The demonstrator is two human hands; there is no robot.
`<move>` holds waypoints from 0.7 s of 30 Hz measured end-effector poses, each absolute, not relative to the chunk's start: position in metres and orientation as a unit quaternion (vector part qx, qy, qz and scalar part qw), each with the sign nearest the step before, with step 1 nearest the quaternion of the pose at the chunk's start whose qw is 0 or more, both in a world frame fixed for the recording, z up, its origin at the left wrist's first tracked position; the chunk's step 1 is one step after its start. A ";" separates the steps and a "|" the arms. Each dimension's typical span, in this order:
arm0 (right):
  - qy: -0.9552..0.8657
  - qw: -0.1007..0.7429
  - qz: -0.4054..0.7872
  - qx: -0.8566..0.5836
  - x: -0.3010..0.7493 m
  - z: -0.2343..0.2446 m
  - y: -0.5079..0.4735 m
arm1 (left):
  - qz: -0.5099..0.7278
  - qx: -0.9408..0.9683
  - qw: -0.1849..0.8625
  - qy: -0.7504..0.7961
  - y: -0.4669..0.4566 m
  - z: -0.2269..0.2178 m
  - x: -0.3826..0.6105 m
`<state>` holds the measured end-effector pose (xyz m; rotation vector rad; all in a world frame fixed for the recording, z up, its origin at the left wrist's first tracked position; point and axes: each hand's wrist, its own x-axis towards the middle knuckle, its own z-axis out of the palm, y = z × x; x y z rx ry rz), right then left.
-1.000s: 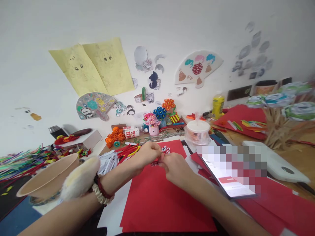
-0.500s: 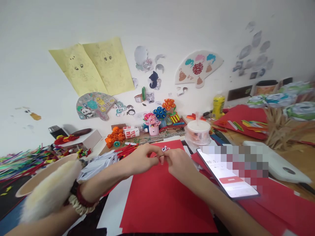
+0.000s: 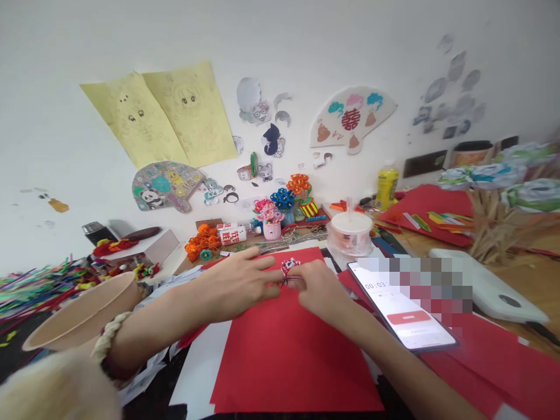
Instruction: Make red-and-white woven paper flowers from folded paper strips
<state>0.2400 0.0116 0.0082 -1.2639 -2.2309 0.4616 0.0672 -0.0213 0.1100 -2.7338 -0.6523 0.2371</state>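
Over the upper part of a red paper sheet (image 3: 293, 356), my right hand (image 3: 321, 289) pinches a small red-and-white looped piece (image 3: 290, 266) with thin dark strands at its lower end. Its exact kind is too small to make out. My left hand (image 3: 245, 279) is just left of the piece, palm down, with its fingers stretched out and apart. Its fingertips reach close to the piece; whether they touch it I cannot tell. White paper (image 3: 201, 367) lies under the red sheet on the left.
A phone (image 3: 400, 312) showing a timer lies right of the red sheet. Behind are a lidded cup (image 3: 350, 230) with a straw and flower crafts (image 3: 269, 219). A pinkish bowl (image 3: 83, 306) stands left, near a blurred fluffy thing (image 3: 61, 388). A white power bank (image 3: 490, 291) lies right.
My left hand has gone from a pinch at the piece to spread fingers beside it. The red-and-white piece shows more fully in my right hand. The fluffy thing has shifted down and left.
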 end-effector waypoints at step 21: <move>-0.849 0.309 0.393 -0.169 0.259 0.019 0.008 | 0.035 -0.947 -0.100 -0.305 -0.043 0.135 0.059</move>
